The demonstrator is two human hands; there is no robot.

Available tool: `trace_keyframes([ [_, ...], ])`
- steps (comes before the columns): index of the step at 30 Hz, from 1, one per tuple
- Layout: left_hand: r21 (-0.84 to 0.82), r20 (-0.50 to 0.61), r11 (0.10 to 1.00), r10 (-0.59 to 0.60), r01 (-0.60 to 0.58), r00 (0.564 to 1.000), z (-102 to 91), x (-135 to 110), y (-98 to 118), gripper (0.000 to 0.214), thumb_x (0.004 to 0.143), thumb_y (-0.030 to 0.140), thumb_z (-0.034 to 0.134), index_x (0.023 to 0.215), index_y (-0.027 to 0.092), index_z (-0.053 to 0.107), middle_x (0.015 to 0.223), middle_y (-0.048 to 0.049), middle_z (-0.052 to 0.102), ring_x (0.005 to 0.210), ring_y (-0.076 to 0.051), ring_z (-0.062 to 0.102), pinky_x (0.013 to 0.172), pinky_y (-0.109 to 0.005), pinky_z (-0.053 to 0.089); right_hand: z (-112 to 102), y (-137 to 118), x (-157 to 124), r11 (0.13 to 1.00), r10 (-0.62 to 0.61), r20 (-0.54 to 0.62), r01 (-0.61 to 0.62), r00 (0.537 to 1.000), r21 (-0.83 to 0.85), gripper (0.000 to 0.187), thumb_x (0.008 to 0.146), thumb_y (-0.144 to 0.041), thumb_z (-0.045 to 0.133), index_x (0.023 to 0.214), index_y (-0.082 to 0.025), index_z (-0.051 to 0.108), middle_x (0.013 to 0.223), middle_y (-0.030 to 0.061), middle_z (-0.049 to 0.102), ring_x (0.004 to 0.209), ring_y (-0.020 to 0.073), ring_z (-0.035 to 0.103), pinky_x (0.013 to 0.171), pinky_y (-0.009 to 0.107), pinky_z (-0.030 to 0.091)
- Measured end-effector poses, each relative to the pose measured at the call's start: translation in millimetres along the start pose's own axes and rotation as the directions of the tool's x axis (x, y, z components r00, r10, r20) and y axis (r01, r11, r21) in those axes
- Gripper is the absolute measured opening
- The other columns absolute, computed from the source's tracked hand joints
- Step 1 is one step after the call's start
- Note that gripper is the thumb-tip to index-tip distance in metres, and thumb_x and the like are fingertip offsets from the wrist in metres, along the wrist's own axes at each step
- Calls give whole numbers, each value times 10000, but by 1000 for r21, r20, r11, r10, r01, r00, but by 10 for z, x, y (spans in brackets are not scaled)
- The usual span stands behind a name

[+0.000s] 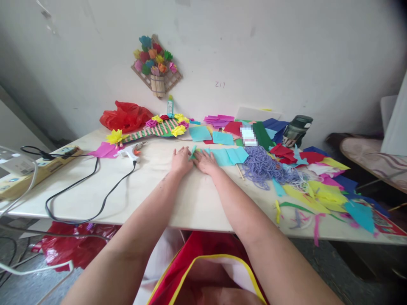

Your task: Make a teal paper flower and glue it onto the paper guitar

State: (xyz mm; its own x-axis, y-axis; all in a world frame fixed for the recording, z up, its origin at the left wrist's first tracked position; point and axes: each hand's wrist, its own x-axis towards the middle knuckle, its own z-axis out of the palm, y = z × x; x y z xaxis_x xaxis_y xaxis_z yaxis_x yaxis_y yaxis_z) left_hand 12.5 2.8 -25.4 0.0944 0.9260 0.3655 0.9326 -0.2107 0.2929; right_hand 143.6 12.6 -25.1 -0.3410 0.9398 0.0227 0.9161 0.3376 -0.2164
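Okay, clock centred on our hands. Our left hand [182, 162] sits by the folded end of the light-blue paper [230, 156]; we can't tell if it pinches. Our right hand [205, 162] lies flat on that paper, fingers spread; the paper runs out to 3 o'clock. Pale desk [152, 182], bare towards 7. Glue gun [129, 153] at 9, its black cord looping over the desk; power strip [41, 169] farther out, same line. Flower-trimmed instrument-shaped craft [152, 132] at 10, red plastic bag [125, 115] behind it. Purple yarn [263, 167] at 3, yellow paper [318, 195] amid scraps towards 4, dark tumbler [295, 131] between 2 and 3. Room: whitish wall [286, 51] at 12, flower hanging [154, 63] on it at 11. Padded seat [381, 156] far off at 3. Under the desk at 8, shiny red bundle [76, 245] on grey floor [79, 284].
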Motion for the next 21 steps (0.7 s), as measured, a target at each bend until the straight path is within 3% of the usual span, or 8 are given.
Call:
trace_keyframes([
  [3,30,76,996,86,-88,993,0,4,33,545,733,122,442,1272,179,504,1354,-76,525,1329,-169,376,1146,-389,153,-7,-3,-8,1000,0,4,0,1000,10,562,952,-439,164,1475,-245,236,1548,-39,194,1434,248,83,1141,519,39],
  [8,38,205,985,157,-169,966,-10,-11,94,628,787,97,308,1412,119,356,1468,-68,377,1374,-145,286,1145,-346,129,7,9,5,1000,-7,-3,7,1000,-11,577,948,-426,161,1487,-222,192,1548,-14,204,1433,255,90,1139,523,49],
  [21,95,292,985,108,-141,950,9,-40,120,596,849,168,254,1441,126,307,1477,-97,356,1379,-186,278,1139,-431,97,-6,-10,-6,999,39,23,-39,999,-3,584,948,-403,143,1488,-183,190,1564,3,125,1438,216,64,1151,477,30],
])
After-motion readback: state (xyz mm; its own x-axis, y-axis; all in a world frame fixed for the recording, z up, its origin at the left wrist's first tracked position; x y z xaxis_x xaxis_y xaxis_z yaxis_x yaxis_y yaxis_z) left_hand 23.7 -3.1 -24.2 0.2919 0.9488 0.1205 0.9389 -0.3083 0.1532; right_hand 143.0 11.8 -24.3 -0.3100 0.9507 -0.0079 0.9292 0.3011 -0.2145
